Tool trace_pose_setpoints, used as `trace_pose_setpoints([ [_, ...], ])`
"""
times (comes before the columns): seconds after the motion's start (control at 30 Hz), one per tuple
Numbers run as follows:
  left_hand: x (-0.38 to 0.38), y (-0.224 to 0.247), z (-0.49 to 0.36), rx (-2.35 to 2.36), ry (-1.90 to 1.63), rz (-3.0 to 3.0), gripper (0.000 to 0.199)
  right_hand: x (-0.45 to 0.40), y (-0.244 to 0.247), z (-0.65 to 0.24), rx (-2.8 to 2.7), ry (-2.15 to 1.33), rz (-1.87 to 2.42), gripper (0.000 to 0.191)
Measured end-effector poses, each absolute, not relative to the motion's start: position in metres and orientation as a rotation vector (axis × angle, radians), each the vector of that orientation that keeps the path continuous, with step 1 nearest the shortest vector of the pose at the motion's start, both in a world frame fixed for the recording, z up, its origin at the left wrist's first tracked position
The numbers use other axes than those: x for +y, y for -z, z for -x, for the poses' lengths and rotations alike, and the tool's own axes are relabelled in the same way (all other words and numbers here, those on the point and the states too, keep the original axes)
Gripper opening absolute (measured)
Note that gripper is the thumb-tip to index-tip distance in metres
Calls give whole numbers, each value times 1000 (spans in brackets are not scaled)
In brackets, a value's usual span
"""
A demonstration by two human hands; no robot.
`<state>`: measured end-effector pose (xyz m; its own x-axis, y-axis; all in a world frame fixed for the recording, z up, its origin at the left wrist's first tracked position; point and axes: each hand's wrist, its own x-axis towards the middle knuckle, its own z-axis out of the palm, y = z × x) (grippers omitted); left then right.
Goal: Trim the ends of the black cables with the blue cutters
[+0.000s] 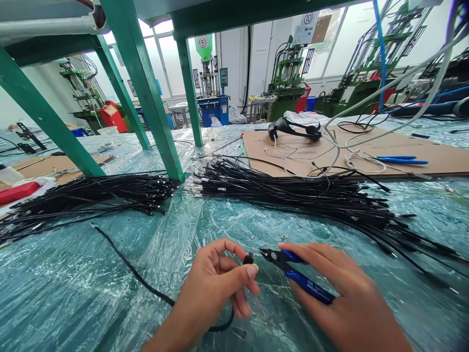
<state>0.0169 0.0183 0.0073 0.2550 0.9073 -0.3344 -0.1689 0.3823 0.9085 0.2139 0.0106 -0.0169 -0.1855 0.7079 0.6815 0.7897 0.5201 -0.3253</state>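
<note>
My left hand [223,283] pinches the small end connector of a black cable [135,271] between thumb and forefinger. The cable passes behind that hand, and its other end lies on the plastic-covered table at the left. In my right hand [340,288] are blue-handled cutters [308,283], gripped by the handles. Their dark jaws point left, just beside the connector and apart from it. Beyond my hands lies a large bundle of black cables [278,193], and a second black bundle [120,193] is at the left.
Green metal legs [146,88] rise from the table [176,230]. Cardboard [403,151] at the back right holds a black headset [293,129], white cables and blue-handled pliers [403,160]. A red object [18,193] sits at the far left. Green machines [289,73] stand beyond.
</note>
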Motion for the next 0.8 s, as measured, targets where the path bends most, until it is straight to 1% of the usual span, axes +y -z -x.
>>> trace_pose_setpoints([
  [0.13, 18, -8, -16, 1049, -887, -884, 31, 12, 14, -215, -2007, 236, 1163, 23],
  [0.33, 19, -6, -16, 1036, -891, -881, 33, 12, 13, -215, -2052, 280, 1117, 23],
  [0.8, 19, -9, -16, 1059, -859, -895, 31, 11, 14, -216, -2072, 237, 1109, 21],
])
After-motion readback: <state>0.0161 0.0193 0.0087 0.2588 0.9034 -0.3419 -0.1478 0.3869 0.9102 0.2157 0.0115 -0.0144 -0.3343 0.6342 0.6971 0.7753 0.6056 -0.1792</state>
